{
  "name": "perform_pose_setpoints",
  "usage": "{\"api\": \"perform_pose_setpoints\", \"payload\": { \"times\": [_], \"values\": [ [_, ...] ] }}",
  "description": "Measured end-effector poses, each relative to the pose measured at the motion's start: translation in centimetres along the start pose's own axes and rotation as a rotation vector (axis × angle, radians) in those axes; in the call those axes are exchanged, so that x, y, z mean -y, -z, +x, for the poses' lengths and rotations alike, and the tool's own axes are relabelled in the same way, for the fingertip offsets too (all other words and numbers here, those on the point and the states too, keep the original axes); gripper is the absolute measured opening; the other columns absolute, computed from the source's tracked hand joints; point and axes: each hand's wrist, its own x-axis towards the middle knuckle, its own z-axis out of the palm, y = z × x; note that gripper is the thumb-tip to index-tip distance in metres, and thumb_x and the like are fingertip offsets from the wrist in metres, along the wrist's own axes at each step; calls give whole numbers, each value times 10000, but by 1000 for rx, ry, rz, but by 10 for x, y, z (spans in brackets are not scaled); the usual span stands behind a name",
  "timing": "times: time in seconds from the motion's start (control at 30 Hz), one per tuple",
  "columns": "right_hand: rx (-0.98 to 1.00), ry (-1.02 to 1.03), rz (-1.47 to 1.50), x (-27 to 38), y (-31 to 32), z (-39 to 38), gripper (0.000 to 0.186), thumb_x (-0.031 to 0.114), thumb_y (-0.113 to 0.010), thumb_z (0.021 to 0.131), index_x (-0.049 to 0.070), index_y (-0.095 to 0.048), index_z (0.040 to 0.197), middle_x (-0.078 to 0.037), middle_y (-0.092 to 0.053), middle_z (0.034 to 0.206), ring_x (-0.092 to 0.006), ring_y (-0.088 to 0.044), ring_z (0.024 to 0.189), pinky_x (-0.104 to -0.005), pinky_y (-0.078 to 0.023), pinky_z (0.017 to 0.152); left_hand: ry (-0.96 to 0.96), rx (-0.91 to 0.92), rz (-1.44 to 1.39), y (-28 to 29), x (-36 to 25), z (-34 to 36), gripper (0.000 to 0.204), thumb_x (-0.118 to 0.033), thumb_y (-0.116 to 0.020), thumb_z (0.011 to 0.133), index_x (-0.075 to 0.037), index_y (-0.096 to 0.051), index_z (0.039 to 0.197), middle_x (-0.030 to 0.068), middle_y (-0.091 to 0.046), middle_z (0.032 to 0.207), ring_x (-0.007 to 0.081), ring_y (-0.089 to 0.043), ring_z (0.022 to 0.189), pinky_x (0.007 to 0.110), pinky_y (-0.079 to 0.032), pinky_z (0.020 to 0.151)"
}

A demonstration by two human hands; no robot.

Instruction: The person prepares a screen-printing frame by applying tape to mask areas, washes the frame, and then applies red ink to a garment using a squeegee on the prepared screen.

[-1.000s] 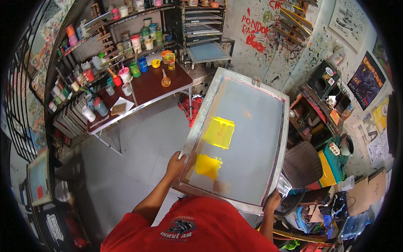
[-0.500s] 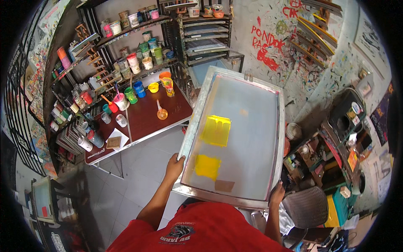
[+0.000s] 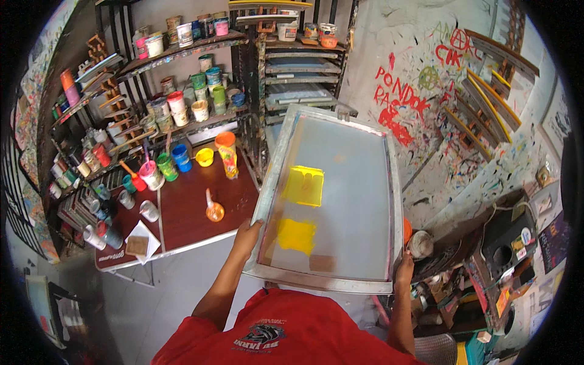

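A large screen printing frame (image 3: 353,182) with a pale mesh in a metal border is held up in front of me, slightly tilted. Two yellow patches lie on the left part of its mesh, the upper one wet-looking with drips, and a small brown patch sits below them. My left hand (image 3: 246,238) is closed around the frame's left edge near the lower corner. On the opposite side, my right hand (image 3: 404,267) grips the right edge near its lower corner; its fingers are partly hidden by the frame.
To the left stands a dark red table (image 3: 201,225) with ink pots, an orange-stained spoon-like tool (image 3: 213,208) and a white paper (image 3: 143,241). Behind it are shelves of jars and a rack (image 3: 301,79) holding flat frames. At right is a cluttered bench with a black device (image 3: 505,234).
My view has turned and shifted toward the rack and the painted wall. Both hands keep their hold on the frame, which sits a little further left in view.
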Motion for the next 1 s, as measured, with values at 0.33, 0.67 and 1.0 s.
{"api": "perform_pose_setpoints", "payload": {
  "times": [0.33, 0.67, 1.0],
  "values": [
    [127, -86, -98, 85, -95, 91, 654, 500, -334, 938, -122, -536, 957, -181, -582, 868, -264, -519, 802, -380, -397, 750, 16, -34, -77, -18, -7, 137, 346, -238, -525, 863, 75, -594, 992, 96, -606, 849, 164, -537, 771, 306, -428, 710],
    [219, -14, -108, 65, -177, 245, 614, 478, -353, 943, -83, -557, 799, -124, -532, 708, -232, -467, 672, -400, -397, 669, 81, -215, -59, -76, -33, 211, 386, -259, -555, 840, 87, -591, 1007, 111, -610, 862, 161, -534, 766, 302, -429, 699],
    [367, -24, 74, 60, -229, 353, 501, 398, -400, 927, -63, -496, 755, -50, -464, 700, -170, -395, 668, -345, -367, 645, 142, -300, -163, -127, -51, 251, 374, -212, -547, 822, 87, -564, 1046, 81, -597, 856, 132, -512, 708, 269, -420, 628]
  ]
}}
